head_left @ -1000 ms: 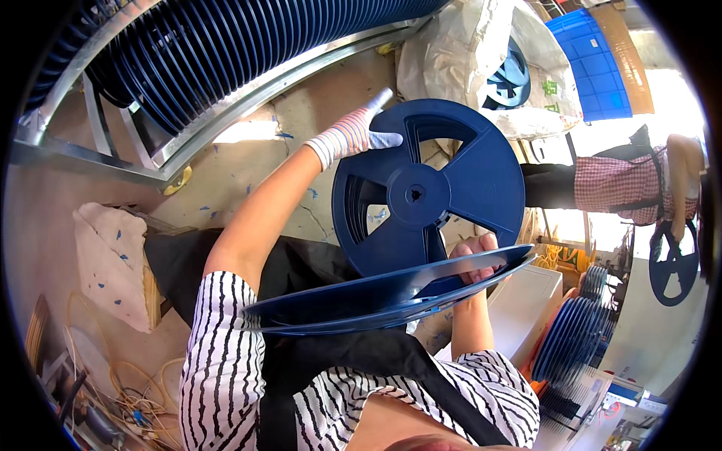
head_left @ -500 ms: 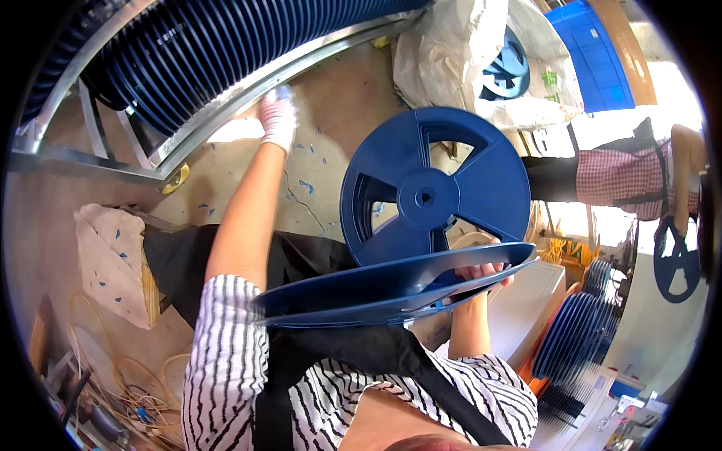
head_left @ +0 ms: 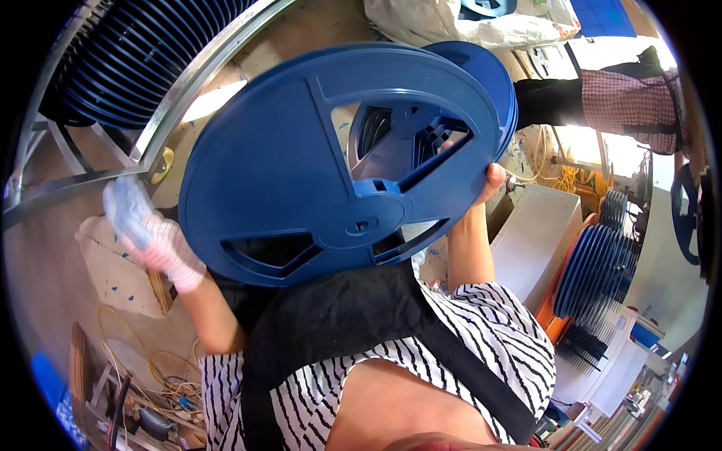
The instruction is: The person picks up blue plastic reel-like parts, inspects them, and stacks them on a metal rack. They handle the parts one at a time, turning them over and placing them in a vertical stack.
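Note:
A large blue plastic reel (head_left: 263, 165) with cut-out windows is tilted up in front of my chest. My right hand (head_left: 490, 186), bare, grips its right rim, with some fingers hidden behind it. Beyond that rim shows a second blue reel (head_left: 481, 75), also partly visible through the windows; what supports it is hidden. My left hand (head_left: 150, 233), in a pale striped glove, is beside the reel's left edge, apart from it. Motion blurs its fingers, and nothing shows in it.
A metal frame (head_left: 169, 113) carries a long row of blue reels (head_left: 143, 68) at the upper left. A whitish sack (head_left: 451, 34) is at the far side. At right are a person in a checked garment (head_left: 628, 101), a white box (head_left: 535, 222) and stacked reels (head_left: 590, 274). Hoses (head_left: 165, 368) lie lower left.
My left hand has swung back from near the metal frame toward my left side. The reel in my right hand has turned from nearly edge-on to show its broad face. My view has shifted.

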A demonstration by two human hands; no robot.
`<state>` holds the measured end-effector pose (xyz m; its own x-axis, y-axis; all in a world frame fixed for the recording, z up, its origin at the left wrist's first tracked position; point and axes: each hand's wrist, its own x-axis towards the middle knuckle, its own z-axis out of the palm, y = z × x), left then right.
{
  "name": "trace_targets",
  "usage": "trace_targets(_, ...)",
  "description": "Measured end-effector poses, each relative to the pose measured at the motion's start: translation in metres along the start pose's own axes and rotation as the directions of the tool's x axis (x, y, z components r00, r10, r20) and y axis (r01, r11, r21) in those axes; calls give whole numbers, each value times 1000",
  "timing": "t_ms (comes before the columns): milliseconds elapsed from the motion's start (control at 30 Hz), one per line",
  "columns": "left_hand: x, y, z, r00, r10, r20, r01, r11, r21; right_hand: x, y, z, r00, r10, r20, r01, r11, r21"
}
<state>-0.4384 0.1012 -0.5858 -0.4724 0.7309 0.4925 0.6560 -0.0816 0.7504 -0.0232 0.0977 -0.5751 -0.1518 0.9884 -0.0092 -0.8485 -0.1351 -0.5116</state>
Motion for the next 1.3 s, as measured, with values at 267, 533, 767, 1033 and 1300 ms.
trace_targets(267, -63, 79, 0, 817, 400, 414, -493, 858, 143, 24, 20, 1, 987, 160, 4, -159, 977, 145)
trace_targets(533, -72, 85, 42, 772, 26, 635, -18, 1000, -19, 43, 38, 40, 976, 200, -85, -201, 980, 2)
trace_targets(767, -83, 32, 48, 787, -171, 593, 402, 871, -282, 89, 27, 84, 775, 380, -505, -630, 521, -575)
trace_targets(1033, -80, 18, 42, 828, -281, 485, 380, 917, -117, 71, 40, 59, 840, 416, -349, -543, 643, -540)
trace_targets(1300, -61, 48, 47, 756, -284, 590, 434, 892, -126, 39, 97, 65, 943, 324, -77, -303, 737, -604)
